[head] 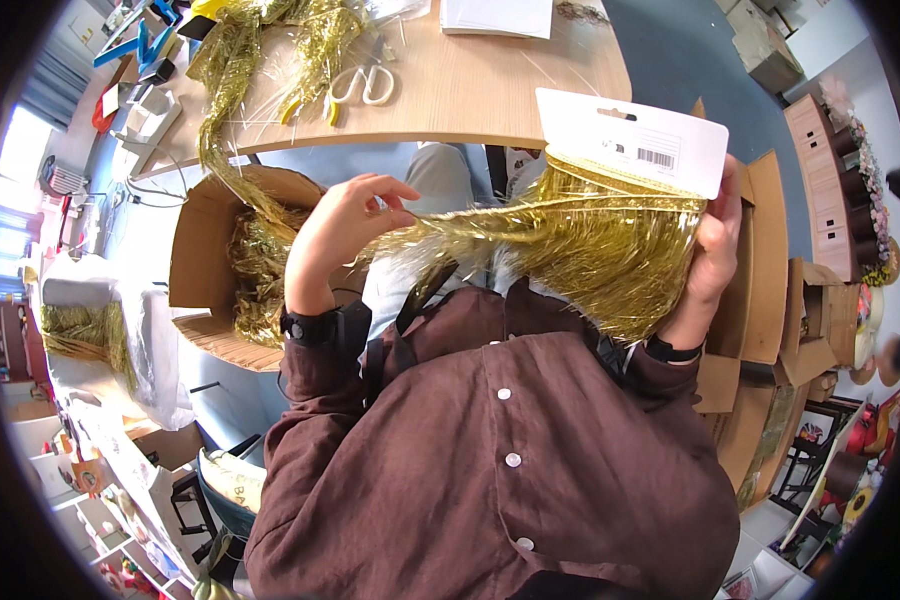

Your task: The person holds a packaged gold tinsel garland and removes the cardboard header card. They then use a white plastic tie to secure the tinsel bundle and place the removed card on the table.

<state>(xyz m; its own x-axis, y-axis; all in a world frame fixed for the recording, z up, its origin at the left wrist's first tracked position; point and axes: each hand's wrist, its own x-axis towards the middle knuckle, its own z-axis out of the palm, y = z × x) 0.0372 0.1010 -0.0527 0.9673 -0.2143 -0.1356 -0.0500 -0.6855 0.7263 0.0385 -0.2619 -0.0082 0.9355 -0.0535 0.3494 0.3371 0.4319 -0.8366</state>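
In my right hand (716, 240) is a white hang card (630, 142) with a printed code, gripped at its right edge. Gold metallic tinsel fringe (607, 255) is wound around the card's lower part, and its loose strands hang down toward my lap. A length of the fringe's corded edge (495, 211) runs taut from the card to my left hand (352, 225). The left thumb presses on that strip, while the index finger stands apart above it; the other fingertips are partly hidden. Below the left hand, an open cardboard box (206, 247) holds more gold tinsel (259, 277).
Ahead is a wooden table (450, 97) with white-handled scissors (364, 84), yellow-handled pliers (311, 112), a tinsel heap (270, 37) and white paper (495, 16). A tinsel strand drapes over its edge into the box. Open cartons (765, 255) stand at my right.
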